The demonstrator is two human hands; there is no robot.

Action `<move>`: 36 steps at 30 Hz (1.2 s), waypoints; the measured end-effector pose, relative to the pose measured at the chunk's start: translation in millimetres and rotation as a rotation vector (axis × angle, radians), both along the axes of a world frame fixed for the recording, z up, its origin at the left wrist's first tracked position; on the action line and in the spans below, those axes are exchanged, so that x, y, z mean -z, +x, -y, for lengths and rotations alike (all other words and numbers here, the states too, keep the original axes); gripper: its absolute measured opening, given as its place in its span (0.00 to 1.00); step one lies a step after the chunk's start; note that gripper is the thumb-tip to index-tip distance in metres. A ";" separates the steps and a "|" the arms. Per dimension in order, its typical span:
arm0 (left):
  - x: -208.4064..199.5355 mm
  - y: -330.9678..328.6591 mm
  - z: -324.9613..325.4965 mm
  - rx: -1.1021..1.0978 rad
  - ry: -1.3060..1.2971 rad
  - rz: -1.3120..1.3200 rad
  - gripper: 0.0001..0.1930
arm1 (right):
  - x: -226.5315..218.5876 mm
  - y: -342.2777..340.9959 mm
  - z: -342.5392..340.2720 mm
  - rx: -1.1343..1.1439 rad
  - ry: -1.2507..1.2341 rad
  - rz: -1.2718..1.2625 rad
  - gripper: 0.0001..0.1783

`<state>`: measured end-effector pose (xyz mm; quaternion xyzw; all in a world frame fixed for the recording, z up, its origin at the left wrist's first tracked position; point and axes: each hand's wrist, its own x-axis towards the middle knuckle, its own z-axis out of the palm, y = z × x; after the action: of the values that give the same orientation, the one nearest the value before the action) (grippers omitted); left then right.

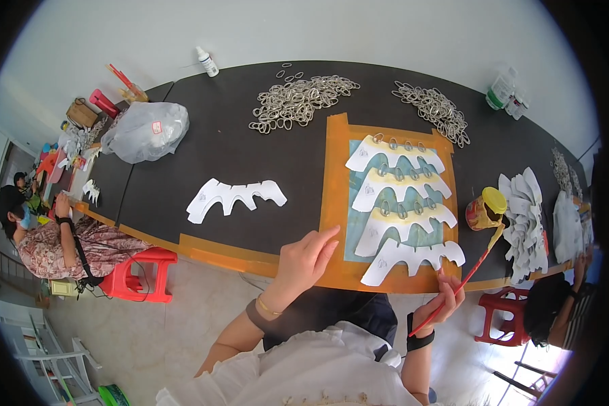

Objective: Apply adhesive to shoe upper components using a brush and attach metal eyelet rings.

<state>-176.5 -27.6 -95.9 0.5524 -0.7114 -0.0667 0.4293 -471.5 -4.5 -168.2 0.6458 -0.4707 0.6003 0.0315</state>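
My right hand (445,301) grips a thin red-handled brush (474,271), its yellow-coated tip beside a small yellow-rimmed tub (484,211). My left hand (308,258), fingers apart and holding nothing, hovers by the lower left edge of an orange-taped board (336,183) with a blue-green middle. Several white scalloped cut-outs lie in rows on the board. Metal rings sit along the tops of the upper three, which carry yellowish smears; the lowest white cut-out (389,262), nearest my right hand, has no rings. More white cut-outs (233,193) lie on the dark table to the left.
Behind the board are two heaps of metal rings (301,101) (434,108). A pile of white cut-outs (523,216) lies right of the tub. A plastic bag (149,132) and a white bottle (208,62) stand farther left. People sit at both table ends, near red stools (142,274).
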 end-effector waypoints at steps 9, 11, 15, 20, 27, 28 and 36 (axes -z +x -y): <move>0.5 1.4 2.2 0.005 0.012 -0.006 0.13 | 8.8 -7.5 -0.2 -0.005 0.021 -0.110 0.11; 2.0 1.8 0.0 -0.008 0.014 0.000 0.13 | 9.8 -3.4 1.0 -0.025 -0.001 -0.016 0.11; -0.2 2.8 -1.7 -0.008 0.012 -0.009 0.13 | 7.2 0.3 2.5 -0.023 -0.002 -0.012 0.11; -0.6 -9.7 7.0 0.060 0.061 -0.012 0.11 | 13.4 -15.1 -6.9 0.049 -0.034 -0.022 0.11; -42.6 -9.7 2.1 0.272 0.458 -0.281 0.12 | -29.4 -16.7 -9.0 0.027 -0.049 -0.056 0.11; -72.1 -21.8 6.3 0.418 0.579 -0.296 0.13 | -35.5 -32.3 -22.1 0.074 -0.070 -0.039 0.11; -118.4 -166.3 102.9 0.805 0.149 0.113 0.47 | -177.2 -125.8 -11.8 0.391 -0.167 0.351 0.14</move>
<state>-342.8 -130.5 22.5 0.2626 -0.8863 -0.2501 0.2882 -597.3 7.3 9.0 0.4239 -0.5334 0.7225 0.1177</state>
